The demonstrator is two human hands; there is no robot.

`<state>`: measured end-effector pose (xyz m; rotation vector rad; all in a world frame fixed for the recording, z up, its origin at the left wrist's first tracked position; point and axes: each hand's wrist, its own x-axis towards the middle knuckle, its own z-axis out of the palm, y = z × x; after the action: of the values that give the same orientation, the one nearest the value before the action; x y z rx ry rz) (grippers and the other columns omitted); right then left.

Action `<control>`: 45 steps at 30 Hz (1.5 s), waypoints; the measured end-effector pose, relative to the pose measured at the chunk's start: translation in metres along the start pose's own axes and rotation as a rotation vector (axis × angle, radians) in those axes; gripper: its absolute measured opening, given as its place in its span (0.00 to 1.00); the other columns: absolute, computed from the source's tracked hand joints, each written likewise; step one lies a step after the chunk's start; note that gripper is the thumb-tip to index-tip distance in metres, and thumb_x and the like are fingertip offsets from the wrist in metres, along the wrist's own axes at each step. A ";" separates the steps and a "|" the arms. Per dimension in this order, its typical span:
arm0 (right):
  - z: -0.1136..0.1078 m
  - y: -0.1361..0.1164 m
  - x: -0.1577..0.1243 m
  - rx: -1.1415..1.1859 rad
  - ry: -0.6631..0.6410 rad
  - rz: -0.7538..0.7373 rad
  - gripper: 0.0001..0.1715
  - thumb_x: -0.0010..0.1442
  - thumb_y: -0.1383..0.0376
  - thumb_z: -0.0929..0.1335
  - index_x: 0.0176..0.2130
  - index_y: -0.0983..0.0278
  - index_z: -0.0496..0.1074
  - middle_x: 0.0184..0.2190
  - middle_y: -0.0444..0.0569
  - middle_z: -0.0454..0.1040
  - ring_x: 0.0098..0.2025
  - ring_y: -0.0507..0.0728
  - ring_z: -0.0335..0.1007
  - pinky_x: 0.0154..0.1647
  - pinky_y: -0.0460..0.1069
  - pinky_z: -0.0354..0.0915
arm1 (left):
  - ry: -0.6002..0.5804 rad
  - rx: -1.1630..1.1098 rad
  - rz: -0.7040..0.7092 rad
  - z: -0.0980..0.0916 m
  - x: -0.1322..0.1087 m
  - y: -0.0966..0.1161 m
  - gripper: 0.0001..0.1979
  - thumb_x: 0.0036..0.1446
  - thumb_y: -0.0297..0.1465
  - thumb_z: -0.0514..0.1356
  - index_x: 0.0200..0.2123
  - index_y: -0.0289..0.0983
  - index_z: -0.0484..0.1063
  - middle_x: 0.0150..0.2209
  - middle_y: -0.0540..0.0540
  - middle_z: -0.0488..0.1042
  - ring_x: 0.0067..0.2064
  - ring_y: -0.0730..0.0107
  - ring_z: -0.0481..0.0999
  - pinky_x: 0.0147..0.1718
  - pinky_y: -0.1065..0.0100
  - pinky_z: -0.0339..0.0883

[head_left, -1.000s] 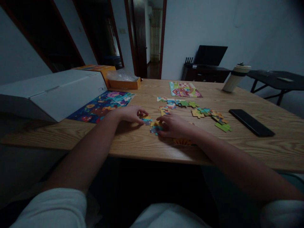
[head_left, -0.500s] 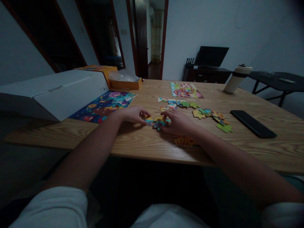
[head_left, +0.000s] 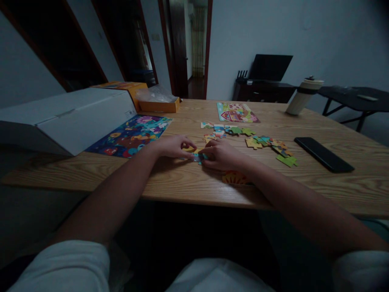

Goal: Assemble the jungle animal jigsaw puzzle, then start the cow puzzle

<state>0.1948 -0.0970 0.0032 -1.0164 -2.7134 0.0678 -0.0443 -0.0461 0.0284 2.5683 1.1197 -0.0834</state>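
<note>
On the wooden table [head_left: 188,182], my left hand [head_left: 173,146] and my right hand [head_left: 221,155] meet over a small cluster of joined puzzle pieces [head_left: 196,154]. Both hands have their fingers curled and pinching the cluster from either side. Several loose colourful pieces [head_left: 258,142] lie scattered just beyond my right hand. An orange sun-patterned piece [head_left: 232,177] shows under my right wrist.
A finished dark blue puzzle [head_left: 130,134] lies left, beside a long white box [head_left: 67,117]. An orange box [head_left: 158,106] with a plastic bag sits behind. Another finished puzzle [head_left: 237,112], a white bottle [head_left: 304,96] and a black phone [head_left: 323,154] lie to the right.
My right hand has slid left with its pieces until they meet the pieces under my left hand. The two hands are now nearly touching.
</note>
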 end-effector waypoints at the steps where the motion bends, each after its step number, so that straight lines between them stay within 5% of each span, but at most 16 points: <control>1: 0.000 0.000 0.000 0.008 -0.002 0.000 0.15 0.64 0.58 0.66 0.40 0.63 0.79 0.39 0.54 0.75 0.36 0.56 0.66 0.40 0.51 0.58 | 0.014 0.018 0.017 0.001 0.001 0.002 0.31 0.56 0.52 0.60 0.56 0.39 0.74 0.51 0.42 0.74 0.47 0.61 0.73 0.44 0.69 0.63; 6: -0.004 0.002 -0.002 0.003 0.011 0.060 0.23 0.65 0.54 0.65 0.51 0.64 0.75 0.41 0.57 0.76 0.41 0.59 0.68 0.44 0.52 0.60 | 0.045 0.082 0.034 0.004 0.002 0.006 0.29 0.57 0.54 0.58 0.54 0.42 0.77 0.46 0.43 0.72 0.45 0.61 0.72 0.43 0.68 0.62; 11: -0.008 0.006 -0.006 -0.010 0.001 0.065 0.20 0.67 0.55 0.63 0.45 0.65 0.78 0.41 0.57 0.77 0.42 0.60 0.70 0.46 0.52 0.61 | 0.054 0.148 0.027 0.005 -0.001 0.011 0.28 0.59 0.54 0.56 0.54 0.45 0.76 0.46 0.44 0.71 0.45 0.62 0.71 0.44 0.69 0.60; 16: -0.010 0.019 -0.012 0.063 0.149 0.236 0.21 0.66 0.57 0.64 0.52 0.65 0.75 0.49 0.58 0.76 0.48 0.61 0.71 0.48 0.52 0.63 | 0.060 0.190 0.057 0.006 -0.002 0.015 0.28 0.60 0.56 0.54 0.54 0.47 0.77 0.47 0.44 0.71 0.47 0.61 0.70 0.46 0.68 0.59; 23: -0.012 0.033 -0.017 0.161 0.229 0.334 0.19 0.66 0.60 0.64 0.51 0.63 0.76 0.47 0.55 0.78 0.44 0.59 0.73 0.46 0.52 0.65 | -0.005 0.165 0.014 0.002 -0.005 0.013 0.31 0.58 0.57 0.56 0.56 0.45 0.75 0.50 0.43 0.71 0.48 0.59 0.70 0.47 0.69 0.60; 32: -0.009 0.009 -0.015 0.057 0.125 0.116 0.18 0.66 0.61 0.65 0.51 0.65 0.76 0.48 0.57 0.76 0.48 0.60 0.70 0.51 0.53 0.63 | 0.027 0.191 -0.001 0.003 -0.007 0.018 0.30 0.59 0.56 0.56 0.56 0.45 0.75 0.50 0.43 0.71 0.48 0.59 0.71 0.47 0.68 0.60; 37: 0.000 -0.003 -0.010 0.077 0.078 -0.052 0.19 0.68 0.60 0.63 0.54 0.62 0.75 0.54 0.55 0.74 0.52 0.59 0.69 0.55 0.55 0.58 | -0.021 0.104 0.018 -0.002 -0.009 0.007 0.35 0.55 0.53 0.61 0.63 0.47 0.67 0.54 0.45 0.71 0.52 0.59 0.70 0.49 0.69 0.60; 45: 0.014 -0.006 -0.003 0.060 0.041 -0.168 0.19 0.70 0.64 0.61 0.54 0.62 0.75 0.49 0.54 0.78 0.49 0.58 0.71 0.54 0.55 0.57 | -0.053 0.090 0.002 -0.006 -0.009 0.004 0.28 0.54 0.51 0.62 0.53 0.41 0.76 0.48 0.44 0.74 0.48 0.61 0.72 0.45 0.71 0.61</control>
<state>0.1900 -0.1031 -0.0102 -0.7624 -2.7299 0.0966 -0.0480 -0.0525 0.0372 2.6294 1.1182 -0.2048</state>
